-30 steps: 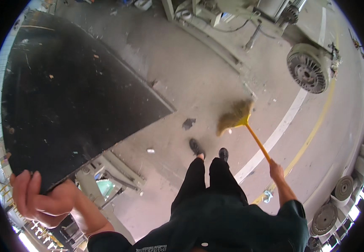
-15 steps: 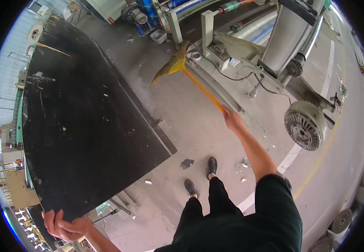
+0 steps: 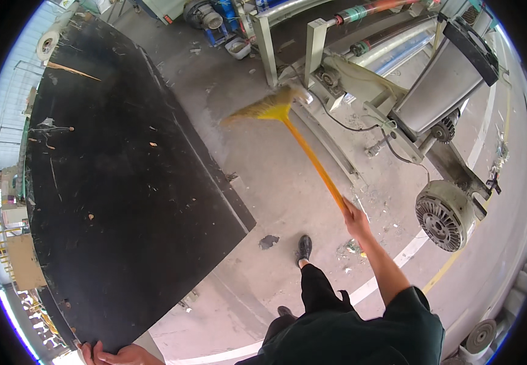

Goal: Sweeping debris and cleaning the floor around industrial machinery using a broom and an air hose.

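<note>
My right hand [image 3: 356,218] grips the orange handle of a yellow broom [image 3: 279,112], arm stretched forward. The blurred bristles hang over the grey concrete floor [image 3: 257,164], close to the base of a grey machine frame [image 3: 348,79]. My left hand [image 3: 114,354] holds the near edge of a large black board [image 3: 117,194], which fills the left half of the view and is dotted with small bits of debris. My black shoes [image 3: 303,248] stand on the floor between board and broom.
A round ribbed electric motor [image 3: 444,216] sits at the right beside a grey metal housing [image 3: 443,76]. White and yellow lines [image 3: 421,243] run across the floor. A dark scrap [image 3: 268,241] and small litter [image 3: 351,249] lie near my feet. More machinery and pipes stand at the top.
The broom has swung from low on the right, near my feet, up and forward toward the machine base. My left hand has slid toward the lower frame edge, still on the board.
</note>
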Tool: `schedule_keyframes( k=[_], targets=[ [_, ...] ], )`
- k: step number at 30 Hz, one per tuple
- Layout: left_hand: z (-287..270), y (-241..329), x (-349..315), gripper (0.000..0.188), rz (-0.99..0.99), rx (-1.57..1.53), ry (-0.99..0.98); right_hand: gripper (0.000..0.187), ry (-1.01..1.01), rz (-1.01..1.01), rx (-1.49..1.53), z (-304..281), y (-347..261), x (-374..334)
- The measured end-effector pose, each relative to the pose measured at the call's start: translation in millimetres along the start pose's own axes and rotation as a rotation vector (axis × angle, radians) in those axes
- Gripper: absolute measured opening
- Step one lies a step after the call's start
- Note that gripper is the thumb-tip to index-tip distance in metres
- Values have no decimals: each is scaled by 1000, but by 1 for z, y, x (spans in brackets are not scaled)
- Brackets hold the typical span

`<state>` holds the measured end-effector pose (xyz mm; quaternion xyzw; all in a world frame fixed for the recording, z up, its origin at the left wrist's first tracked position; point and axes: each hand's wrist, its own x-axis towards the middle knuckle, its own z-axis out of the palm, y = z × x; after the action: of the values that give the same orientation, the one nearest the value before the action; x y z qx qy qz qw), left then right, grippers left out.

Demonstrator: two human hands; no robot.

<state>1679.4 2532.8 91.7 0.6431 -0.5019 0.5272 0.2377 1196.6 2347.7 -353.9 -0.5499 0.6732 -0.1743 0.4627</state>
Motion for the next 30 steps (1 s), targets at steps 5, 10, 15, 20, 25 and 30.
schedule_keyframes(
  k=[5,10,15,20,25,30],
  targets=[
    [25,34,9,48,124,166,55,41,96,-119,-212,27,-36,199],
    [23,20,2,47,68,91,118,42,-26,260,85,44,20,184],
    [20,23,13,47,106,113,78,45,11,550,364,56,70,-67],
    [22,11,8,47,74,16,109,45,41,528,158,-4,31,-220],
    [23,17,7,45,124,27,149,42,122,-43,-32,21,43,-128],
    [21,32,2,46,124,87,123,44,-142,476,173,78,-18,59]
  ],
)
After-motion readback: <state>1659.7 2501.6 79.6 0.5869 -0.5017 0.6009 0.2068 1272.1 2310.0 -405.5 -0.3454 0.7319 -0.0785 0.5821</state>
